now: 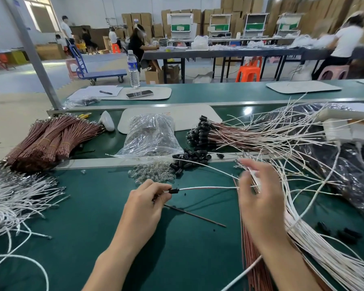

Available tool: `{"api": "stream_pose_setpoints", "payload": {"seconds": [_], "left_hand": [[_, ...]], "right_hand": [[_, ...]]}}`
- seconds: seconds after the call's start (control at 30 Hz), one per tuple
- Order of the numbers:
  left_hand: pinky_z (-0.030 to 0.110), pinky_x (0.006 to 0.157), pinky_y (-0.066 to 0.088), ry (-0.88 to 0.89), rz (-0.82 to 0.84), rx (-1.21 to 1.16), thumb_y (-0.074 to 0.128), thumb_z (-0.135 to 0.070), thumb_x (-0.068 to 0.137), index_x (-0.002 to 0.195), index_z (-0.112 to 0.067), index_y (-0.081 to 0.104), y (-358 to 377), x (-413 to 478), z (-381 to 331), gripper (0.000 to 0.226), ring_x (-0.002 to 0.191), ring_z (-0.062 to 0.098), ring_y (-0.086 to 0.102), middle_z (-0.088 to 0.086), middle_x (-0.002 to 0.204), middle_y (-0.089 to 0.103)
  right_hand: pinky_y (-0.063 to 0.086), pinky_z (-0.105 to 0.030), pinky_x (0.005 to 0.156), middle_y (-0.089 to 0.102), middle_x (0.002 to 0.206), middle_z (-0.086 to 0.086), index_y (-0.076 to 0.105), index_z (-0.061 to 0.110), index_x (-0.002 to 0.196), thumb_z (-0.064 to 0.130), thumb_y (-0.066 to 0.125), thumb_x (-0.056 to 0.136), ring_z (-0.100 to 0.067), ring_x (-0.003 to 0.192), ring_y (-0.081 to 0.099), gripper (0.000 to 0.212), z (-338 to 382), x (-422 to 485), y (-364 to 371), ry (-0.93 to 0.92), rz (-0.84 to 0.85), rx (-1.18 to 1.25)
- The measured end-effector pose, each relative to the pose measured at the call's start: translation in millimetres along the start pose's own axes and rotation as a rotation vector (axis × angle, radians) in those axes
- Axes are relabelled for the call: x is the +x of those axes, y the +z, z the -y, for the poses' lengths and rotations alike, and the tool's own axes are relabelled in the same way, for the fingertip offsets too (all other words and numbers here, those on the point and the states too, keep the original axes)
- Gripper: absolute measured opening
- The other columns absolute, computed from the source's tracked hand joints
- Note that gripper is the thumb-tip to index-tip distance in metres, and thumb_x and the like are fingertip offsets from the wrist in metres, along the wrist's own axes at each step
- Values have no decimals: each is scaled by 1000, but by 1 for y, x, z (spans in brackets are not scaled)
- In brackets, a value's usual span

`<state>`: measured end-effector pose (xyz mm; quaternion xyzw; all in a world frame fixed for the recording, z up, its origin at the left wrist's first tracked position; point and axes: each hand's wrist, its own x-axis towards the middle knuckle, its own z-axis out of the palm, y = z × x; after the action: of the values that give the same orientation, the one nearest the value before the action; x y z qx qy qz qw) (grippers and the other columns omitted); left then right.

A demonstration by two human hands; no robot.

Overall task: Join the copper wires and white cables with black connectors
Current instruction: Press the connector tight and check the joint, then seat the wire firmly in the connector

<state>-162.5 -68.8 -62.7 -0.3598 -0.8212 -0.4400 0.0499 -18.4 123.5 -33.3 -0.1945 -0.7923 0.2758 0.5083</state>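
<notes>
My left hand (pixel 145 203) pinches a black connector (pixel 173 190) that has a white cable and a copper wire (pixel 208 187) running out of it to the right. My right hand (pixel 261 196), blurred, grips the ends of a thick bundle of white cables and copper wires (pixel 315 246) that passes under the palm. Loose black connectors (pixel 189 159) lie in a pile beyond the hands. A single dark wire (pixel 195 216) lies on the green mat below the left hand.
Bundled copper wires (pixel 51 139) sit at the far left, loose white cables (pixel 13 198) at the left edge. A clear bag (pixel 150 135), small clear bulbs (pixel 153 173), finished wire assemblies (pixel 229 133) and a white box (pixel 345 131) on black plastic crowd the back and right.
</notes>
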Motion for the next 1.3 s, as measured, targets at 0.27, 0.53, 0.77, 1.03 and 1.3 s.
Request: {"api": "stream_pose_setpoints", "payload": {"seconds": [0.27, 0.53, 0.77, 1.03, 1.3], "left_hand": [[21, 82, 39, 119, 48, 39, 70, -21, 94, 107, -34, 73, 19, -6, -24, 19, 87, 10, 49, -27, 86, 50], [40, 82, 49, 65, -65, 3, 68, -19, 95, 110, -34, 71, 7, 0, -7, 22, 92, 20, 58, -20, 93, 57], [37, 84, 52, 21, -200, -99, 70, -14, 94, 108, -38, 69, -7, 2, -2, 28, 96, 15, 63, -16, 96, 62], [19, 80, 32, 144, 47, 172, 69, -23, 95, 110, -31, 69, 28, -10, -30, 17, 82, 0, 36, -21, 90, 52], [20, 88, 40, 72, 106, 7, 70, -26, 94, 113, -40, 64, 25, -7, -24, 24, 98, -11, 50, -27, 91, 58]], "right_hand": [[38, -29, 98, 65, 116, 14, 58, 33, 135, 44, 53, 100, -8, 109, 55, 37, 1, -19, 24, -141, 738, -191], [45, -32, 85, 67, 95, 13, 71, 24, 122, 27, 62, 98, -11, 85, 56, 25, -6, -15, 17, -126, 570, -221], [40, -32, 87, 66, 88, 11, 74, 22, 114, 30, 57, 95, -18, 83, 59, 26, -6, -7, 8, -176, 298, -334], [19, -42, 124, 53, 138, 4, 48, 20, 144, 37, 46, 103, -16, 135, 45, 44, 3, -11, 13, -131, 316, -271], [43, -30, 95, 66, 109, 11, 63, 27, 131, 29, 57, 101, -11, 104, 57, 31, -2, -19, 26, -110, 717, -126]]}}
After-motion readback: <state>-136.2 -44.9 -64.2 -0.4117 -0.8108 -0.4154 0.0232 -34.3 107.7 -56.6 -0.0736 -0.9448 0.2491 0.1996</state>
